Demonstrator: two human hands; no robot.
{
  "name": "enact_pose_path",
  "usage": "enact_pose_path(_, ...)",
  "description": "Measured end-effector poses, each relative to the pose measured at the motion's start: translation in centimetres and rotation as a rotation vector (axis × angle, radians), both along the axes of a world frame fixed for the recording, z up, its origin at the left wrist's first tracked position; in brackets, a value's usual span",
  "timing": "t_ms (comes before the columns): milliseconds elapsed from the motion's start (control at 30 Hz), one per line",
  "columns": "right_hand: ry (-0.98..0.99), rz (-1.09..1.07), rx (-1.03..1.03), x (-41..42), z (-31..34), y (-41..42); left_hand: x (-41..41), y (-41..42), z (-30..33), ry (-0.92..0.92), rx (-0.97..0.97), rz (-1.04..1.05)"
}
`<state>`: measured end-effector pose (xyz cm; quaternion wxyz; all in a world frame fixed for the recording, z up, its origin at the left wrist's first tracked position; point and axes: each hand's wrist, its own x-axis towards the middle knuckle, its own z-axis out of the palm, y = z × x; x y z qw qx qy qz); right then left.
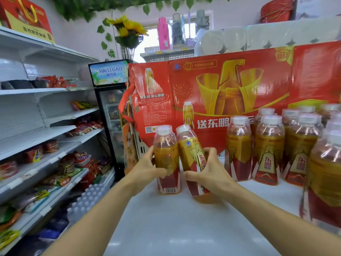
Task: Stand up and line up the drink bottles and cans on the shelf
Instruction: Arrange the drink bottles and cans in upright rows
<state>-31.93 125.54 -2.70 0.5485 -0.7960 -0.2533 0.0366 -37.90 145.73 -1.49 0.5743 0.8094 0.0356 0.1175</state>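
Two yellow-and-red drink bottles with white caps stand out on the white shelf top (166, 228). My left hand (147, 169) grips the left bottle (167, 156), which stands upright. My right hand (210, 172) grips the right bottle (191, 154), which tilts to the left with its cap next to the left bottle's cap. Several more of the same bottles (269, 150) stand upright in a group at the right of the shelf top.
A big red drink carton (221, 93) stands as a wall behind the bottles. One bottle (324, 182) stands close at the right edge. Snack shelves (55, 159) run along the left, with a drinks fridge (110, 115) at the aisle's end.
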Motion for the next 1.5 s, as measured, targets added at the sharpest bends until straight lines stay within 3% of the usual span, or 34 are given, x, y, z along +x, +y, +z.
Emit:
enact_pose_path(200, -0.062, 0.060, 0.023, 0.4, -0.2, -0.2, -0.1, -0.5, 2.0, -0.132, -0.030, 0.011)
enact_pose_path(400, 0.025, 0.005, 0.000, 0.4, 0.0, 0.1, 0.8, -2.1, 3.2, -0.250, 0.298, 0.258)
enact_pose_path(667, -0.045, 0.018, 0.092, -1.1, 0.2, 0.5, 0.4, 0.7, 4.4, -0.148, 0.247, -0.011)
enact_pose_path(800, -0.027, 0.115, 0.106, -0.9, -0.2, 0.8, 0.5, 0.5, 4.1, -0.158, 0.250, -0.018)
enact_pose_path(1033, 0.012, 0.181, -0.153, 0.9, -0.2, -1.6, 0.4, 1.0, 4.0, -0.168, 0.325, -0.006)
enact_pose_path(1500, -0.007, 0.119, -0.172, 2.9, 0.4, 0.3, 1.1, 2.1, 4.4, -0.127, 0.300, -0.091)
